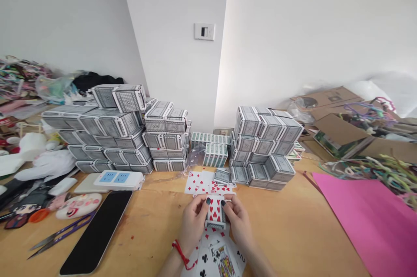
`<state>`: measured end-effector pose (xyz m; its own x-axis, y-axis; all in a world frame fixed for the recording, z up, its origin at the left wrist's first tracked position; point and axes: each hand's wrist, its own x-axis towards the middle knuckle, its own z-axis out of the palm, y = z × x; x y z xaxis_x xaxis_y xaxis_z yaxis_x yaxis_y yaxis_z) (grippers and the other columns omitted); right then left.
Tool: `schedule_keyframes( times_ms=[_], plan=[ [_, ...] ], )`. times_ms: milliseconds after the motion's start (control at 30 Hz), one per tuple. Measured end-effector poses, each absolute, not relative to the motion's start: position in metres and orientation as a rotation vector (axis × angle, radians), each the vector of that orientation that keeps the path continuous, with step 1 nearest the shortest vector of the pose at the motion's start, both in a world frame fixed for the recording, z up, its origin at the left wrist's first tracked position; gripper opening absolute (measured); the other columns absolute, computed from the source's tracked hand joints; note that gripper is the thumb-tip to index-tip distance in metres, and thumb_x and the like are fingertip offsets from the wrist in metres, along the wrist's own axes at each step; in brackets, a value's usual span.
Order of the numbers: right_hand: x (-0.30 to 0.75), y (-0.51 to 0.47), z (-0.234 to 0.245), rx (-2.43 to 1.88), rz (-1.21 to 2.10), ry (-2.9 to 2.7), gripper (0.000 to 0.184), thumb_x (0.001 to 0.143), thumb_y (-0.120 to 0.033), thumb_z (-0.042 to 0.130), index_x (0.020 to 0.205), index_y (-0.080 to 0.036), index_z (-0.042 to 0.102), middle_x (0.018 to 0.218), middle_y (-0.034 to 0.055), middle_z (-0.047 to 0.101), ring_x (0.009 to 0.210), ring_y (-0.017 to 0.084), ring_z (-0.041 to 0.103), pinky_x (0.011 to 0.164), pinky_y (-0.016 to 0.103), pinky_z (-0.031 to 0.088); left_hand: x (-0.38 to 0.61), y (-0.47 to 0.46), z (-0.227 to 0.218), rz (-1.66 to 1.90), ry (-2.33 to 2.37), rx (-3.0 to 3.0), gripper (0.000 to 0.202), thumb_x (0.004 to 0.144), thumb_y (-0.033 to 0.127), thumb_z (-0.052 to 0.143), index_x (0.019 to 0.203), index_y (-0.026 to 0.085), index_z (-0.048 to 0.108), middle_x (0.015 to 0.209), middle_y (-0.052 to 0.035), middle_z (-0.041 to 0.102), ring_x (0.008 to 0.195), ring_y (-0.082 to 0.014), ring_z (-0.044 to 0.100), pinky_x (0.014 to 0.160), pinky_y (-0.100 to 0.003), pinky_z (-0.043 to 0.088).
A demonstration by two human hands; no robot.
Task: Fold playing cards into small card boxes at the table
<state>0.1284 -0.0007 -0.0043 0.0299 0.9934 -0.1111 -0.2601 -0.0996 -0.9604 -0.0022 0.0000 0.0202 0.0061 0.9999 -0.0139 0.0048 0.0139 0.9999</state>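
Observation:
My left hand (pixel 194 214) and my right hand (pixel 237 216) grip a playing card (pixel 215 208) between them, thumbs on its face. Red hearts show on it, and a strip with a grey patterned back stands folded at its lower edge. Whether more than one card is in my fingers, I cannot tell. Beneath my wrists lie loose cards, among them a king of clubs (pixel 225 261). Just beyond my fingertips, face-up diamond cards (pixel 195 182) rest on the table, with a small grey folded card piece (pixel 222 175) on top.
Stacked blocks of folded grey cards stand left (pixel 120 125) and right (pixel 265 138), with green card blocks (pixel 215 154) between. A black phone (pixel 97 231), scissors (pixel 61 234) and a white box (pixel 119 179) lie left. Pink paper (pixel 368 220) and cardboard boxes (pixel 342 131) are right.

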Motion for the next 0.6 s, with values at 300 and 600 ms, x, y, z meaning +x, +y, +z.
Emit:
schedule_keyframes(
  times_ms=[300, 600],
  plan=[
    [0.130, 0.000, -0.007, -1.048, 1.408, -0.871, 0.023, 0.071, -0.038, 0.057, 0.083, -0.020, 0.049, 0.054, -0.0077, 0.041, 0.044, 0.008, 0.036, 0.043, 0.019, 0.028, -0.005, -0.001, 0.018, 1.152, 1.117, 1.182, 0.026, 0.075, 0.025, 0.050, 0.096, 0.017, 0.062, 0.091, -0.0039, 0.066, 0.081, -0.0186, 0.058, 0.073, -0.027, 0.045],
    [0.131, 0.001, -0.011, -1.093, 1.361, -0.895, 0.026, 0.069, -0.038, 0.060, 0.086, -0.020, 0.053, 0.056, -0.0057, 0.052, 0.046, 0.009, 0.044, 0.045, 0.019, 0.035, -0.008, 0.003, 0.008, 1.137, 1.256, 1.252, 0.035, 0.073, 0.019, 0.047, 0.105, 0.017, 0.062, 0.111, -0.0056, 0.061, 0.106, -0.0218, 0.052, 0.095, -0.035, 0.037]
  ],
)
